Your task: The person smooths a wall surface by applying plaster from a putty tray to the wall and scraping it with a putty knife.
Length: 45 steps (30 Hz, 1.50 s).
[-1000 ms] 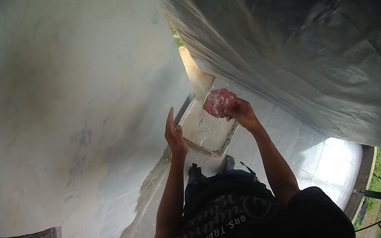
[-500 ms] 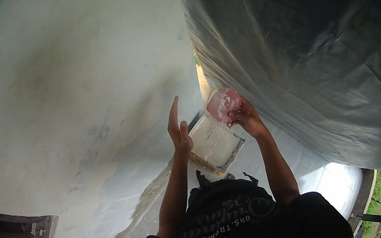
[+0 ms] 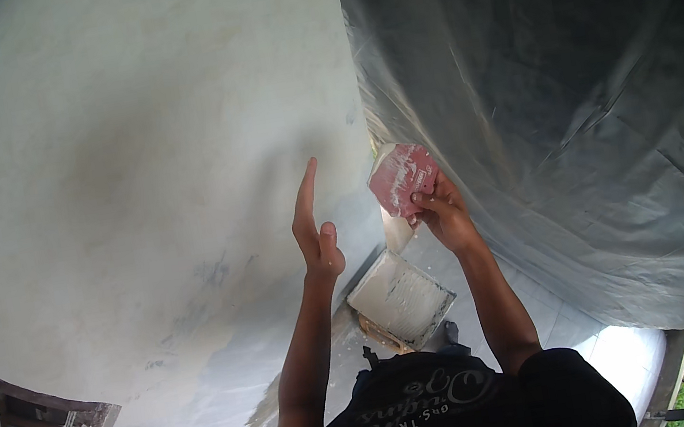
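- On the floor, below the two hands, there is a square shallow tray with dirty edges. Its upper face is covered by a whitish layer; from this height it looks like wet paste, but I cannot be fully sure.
- The red scraper, a flat plate with white smears, is in the right hand. The thumb presses on its near face, and the other fingers are behind it, so the plate is pinched at its lower right part.
- The wide part of the scraper stands out past the fingertips, upward and to the left.
- The left hand holds nothing. Its fingers are stretched and seen from the side, with the thumb apart from them.
- Between the left hand and the scraper there is a free gap.
- The pale wall fills the left side, behind the left hand. The grey plastic sheet hangs on the right, and its left edge meets the wall's edge above the scraper.
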### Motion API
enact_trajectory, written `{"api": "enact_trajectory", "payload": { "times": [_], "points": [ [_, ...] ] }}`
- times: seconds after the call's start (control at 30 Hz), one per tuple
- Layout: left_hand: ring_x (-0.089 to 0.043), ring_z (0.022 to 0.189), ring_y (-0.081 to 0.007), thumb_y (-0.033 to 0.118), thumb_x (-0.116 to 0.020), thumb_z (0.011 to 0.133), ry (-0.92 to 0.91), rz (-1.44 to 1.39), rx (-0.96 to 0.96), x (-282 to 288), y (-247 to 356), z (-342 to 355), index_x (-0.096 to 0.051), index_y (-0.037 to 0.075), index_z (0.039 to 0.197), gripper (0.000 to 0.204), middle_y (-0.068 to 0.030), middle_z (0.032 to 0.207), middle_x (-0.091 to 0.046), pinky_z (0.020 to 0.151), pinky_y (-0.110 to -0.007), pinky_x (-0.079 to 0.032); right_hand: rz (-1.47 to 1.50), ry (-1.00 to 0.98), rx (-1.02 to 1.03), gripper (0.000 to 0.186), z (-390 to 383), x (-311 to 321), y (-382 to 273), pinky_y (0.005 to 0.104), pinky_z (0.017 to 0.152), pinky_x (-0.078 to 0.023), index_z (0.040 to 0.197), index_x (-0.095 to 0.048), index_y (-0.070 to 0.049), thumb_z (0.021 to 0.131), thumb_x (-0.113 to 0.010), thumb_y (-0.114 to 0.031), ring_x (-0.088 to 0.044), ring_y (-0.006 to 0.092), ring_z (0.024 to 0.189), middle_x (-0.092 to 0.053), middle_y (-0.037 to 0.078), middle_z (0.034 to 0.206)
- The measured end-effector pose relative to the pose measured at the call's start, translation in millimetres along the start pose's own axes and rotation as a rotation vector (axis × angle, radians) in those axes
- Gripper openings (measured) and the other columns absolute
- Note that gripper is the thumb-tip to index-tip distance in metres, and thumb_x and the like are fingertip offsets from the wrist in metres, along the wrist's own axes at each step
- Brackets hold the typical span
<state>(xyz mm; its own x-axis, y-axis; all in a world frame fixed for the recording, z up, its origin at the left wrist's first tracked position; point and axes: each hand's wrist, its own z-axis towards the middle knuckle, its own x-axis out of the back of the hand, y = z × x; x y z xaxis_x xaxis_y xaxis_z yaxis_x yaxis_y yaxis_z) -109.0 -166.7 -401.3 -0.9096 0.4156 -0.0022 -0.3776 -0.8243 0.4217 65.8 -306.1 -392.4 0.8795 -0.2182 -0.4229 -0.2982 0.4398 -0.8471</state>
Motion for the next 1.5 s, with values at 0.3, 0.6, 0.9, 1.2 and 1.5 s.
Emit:
{"api": "enact_trajectory", "payload": {
  "times": [0.3,0.6,0.9,1.2,1.5],
  "points": [
    [-0.040,0.145,-0.0404,0.054,-0.047,0.096,-0.048,0.119,-0.145,-7.8,13.6,108.2,-0.037,-0.008,0.150,0.083,-0.0283,0.153,-0.044,0.121,-0.053,-0.023,0.112,-0.088,0.025,0.043,70.1,5.0,-43.5,0.0297,0.080,-0.061,0.137,-0.050,-0.004,0.096,-0.062,-0.002,-0.069,0.0140,0.097,-0.068,0.006,0.117],
    [-0.041,0.144,-0.0412,0.046,-0.052,0.095,-0.069,0.326,-0.366,-14.1,12.6,219.4,-0.039,-0.003,0.151,0.075,-0.0249,0.153,-0.045,0.120,-0.057,-0.022,0.036,-0.161,0.237,0.044,159.4,5.2,-109.3,0.0334,0.086,-0.062,0.136,-0.052,-0.003,0.095,-0.065,0.002,-0.070,0.0178,0.104,-0.069,0.009,0.119],
    [-0.044,0.142,-0.0379,0.029,-0.059,0.093,-0.052,0.612,-0.540,-17.8,19.1,326.3,-0.041,0.001,0.150,0.066,-0.0196,0.152,-0.048,0.121,-0.055,-0.023,-0.097,-0.130,0.782,0.041,278.9,-58.9,-216.2,0.0347,0.091,-0.059,0.132,-0.052,0.001,0.093,-0.066,0.003,-0.069,0.0171,0.106,-0.069,0.011,0.118],
    [-0.049,0.139,-0.0328,0.023,-0.074,0.082,0.061,1.050,-0.706,-4.2,4.9,381.7,-0.051,0.000,0.140,0.066,-0.0183,0.142,-0.057,0.118,-0.055,-0.031,-0.607,0.213,1.330,0.026,366.7,-118.5,-288.0,0.0344,0.078,-0.058,0.115,-0.062,0.003,0.089,-0.066,0.001,-0.074,0.0236,0.089,-0.073,0.017,0.097],
    [-0.048,0.140,-0.0323,0.023,-0.072,0.081,0.042,1.046,-0.698,-13.2,-2.4,380.2,-0.052,-0.001,0.141,0.068,-0.0171,0.143,-0.058,0.118,-0.055,-0.030,-0.928,0.272,1.746,0.028,410.2,-129.1,-281.4,0.0446,0.073,-0.058,0.116,-0.064,-0.005,0.089,-0.059,0.003,-0.071,0.0358,0.087,-0.073,0.014,0.106]
  ]
}}
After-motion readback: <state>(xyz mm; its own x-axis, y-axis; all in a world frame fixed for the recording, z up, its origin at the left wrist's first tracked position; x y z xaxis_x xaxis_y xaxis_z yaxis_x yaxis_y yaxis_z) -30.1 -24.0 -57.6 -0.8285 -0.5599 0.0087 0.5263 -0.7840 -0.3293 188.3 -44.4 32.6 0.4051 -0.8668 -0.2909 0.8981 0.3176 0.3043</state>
